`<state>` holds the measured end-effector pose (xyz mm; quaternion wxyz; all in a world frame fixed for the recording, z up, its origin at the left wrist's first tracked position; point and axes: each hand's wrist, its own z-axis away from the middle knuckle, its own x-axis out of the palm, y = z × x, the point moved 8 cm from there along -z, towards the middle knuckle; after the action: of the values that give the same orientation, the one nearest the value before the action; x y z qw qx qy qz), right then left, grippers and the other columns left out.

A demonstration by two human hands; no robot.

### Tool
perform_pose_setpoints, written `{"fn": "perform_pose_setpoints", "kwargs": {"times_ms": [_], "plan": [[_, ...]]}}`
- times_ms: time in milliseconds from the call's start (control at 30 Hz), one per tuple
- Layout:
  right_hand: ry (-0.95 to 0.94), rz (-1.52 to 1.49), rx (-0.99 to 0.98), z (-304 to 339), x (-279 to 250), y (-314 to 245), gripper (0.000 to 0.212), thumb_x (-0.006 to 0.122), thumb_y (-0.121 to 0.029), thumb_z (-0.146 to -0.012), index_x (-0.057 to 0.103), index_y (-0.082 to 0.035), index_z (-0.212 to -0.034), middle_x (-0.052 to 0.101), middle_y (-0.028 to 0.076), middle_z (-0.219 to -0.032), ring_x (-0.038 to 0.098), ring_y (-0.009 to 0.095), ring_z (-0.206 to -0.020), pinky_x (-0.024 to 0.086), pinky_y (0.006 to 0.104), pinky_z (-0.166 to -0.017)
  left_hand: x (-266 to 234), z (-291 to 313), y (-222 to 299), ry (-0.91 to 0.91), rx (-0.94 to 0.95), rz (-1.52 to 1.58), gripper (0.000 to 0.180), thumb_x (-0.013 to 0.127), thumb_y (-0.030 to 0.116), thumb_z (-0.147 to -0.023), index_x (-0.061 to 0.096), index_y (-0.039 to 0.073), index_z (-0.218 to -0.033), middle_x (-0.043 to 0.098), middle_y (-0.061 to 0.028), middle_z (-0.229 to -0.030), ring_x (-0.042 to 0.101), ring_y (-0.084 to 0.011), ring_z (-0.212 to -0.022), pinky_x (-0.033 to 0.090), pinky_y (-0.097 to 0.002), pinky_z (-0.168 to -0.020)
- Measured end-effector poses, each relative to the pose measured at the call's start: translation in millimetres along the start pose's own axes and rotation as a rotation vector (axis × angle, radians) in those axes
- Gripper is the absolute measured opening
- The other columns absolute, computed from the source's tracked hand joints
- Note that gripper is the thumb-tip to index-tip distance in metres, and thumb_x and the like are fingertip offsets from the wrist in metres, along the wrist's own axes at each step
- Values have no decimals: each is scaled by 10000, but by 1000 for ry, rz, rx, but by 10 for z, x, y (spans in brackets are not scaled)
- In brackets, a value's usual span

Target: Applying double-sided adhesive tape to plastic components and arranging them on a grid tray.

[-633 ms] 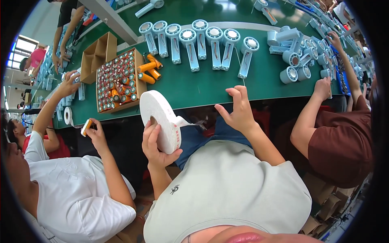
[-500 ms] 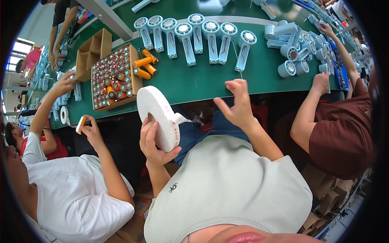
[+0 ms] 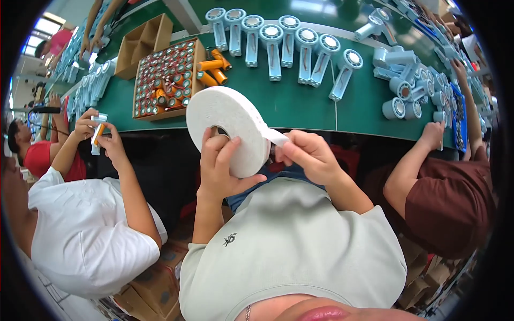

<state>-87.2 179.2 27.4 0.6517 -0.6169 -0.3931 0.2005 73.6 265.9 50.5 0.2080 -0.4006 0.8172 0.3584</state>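
A large white roll of tape is held up in front of the table's near edge. My left hand grips it, with fingers hooked into the centre hole and the thumb stretched beneath. From the roll's right side a short white strip comes loose. My right hand pinches the end of that strip between thumb and fingers. Beyond the roll, on the green table, stands a row of light-blue plastic housings with round heads and wires in their handles.
Left of the roll sits a cardboard box of orange battery cells, with loose orange cells beside it. An empty divided carton lies behind. More blue housings are heaped on the right. Co-workers sit close on both sides.
My right hand has moved down and left from beside the table edge and taken hold of the tape's loose end. The roll has shifted right. The left co-worker's hands have come together.
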Motion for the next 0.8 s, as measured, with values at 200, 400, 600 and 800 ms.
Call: {"fn": "perform_pose_setpoints", "kwargs": {"times_ms": [200, 400, 600, 800], "plan": [[-302, 158, 36, -62, 238, -5, 164, 667, -140, -962, 735, 7, -984, 681, 81, -998, 570, 171, -763, 459, 291, -697, -309, 84, -153, 122, -175, -154, 882, 728, 341, -687, 424, 25, -1453, 465, -180, -1274, 474, -385, -1194, 237, -587, -1200], [-750, 392, 74, -114, 570, 165, 150, 721, -134, -921, 741, 4, -867, 693, 73, -931, 600, 208, -733, 489, 317, -699, -584, 287, -345, 298, -256, -202, 928, 652, 279, -674, 350, 19, -1512, 403, -193, -1363, 413, -405, -1292, 211, -563, -1203], [197, 886, -223, -1425, 150, 112, 188, 771, -176, -849, 710, -23, -938, 650, 94, -886, 612, 226, -689, 518, 336, -644, -697, 461, -412, 429, -300, -199, 900, 651, 426, -768, 362, 5, -1509, 384, -194, -1364, 406, -421, -1289, 249, -573, -1169], [254, 1283, -348, -2025, 328, 300, 217, 783, -89, -822, 670, -19, -994, 648, 50, -858, 604, 156, -680, 492, 270, -642, -670, 574, -374, 415, -319, -194, 893, 628, 467, -795, 352, 14, -1514, 378, -189, -1367, 403, -424, -1300, 269, -555, -1161]]}}
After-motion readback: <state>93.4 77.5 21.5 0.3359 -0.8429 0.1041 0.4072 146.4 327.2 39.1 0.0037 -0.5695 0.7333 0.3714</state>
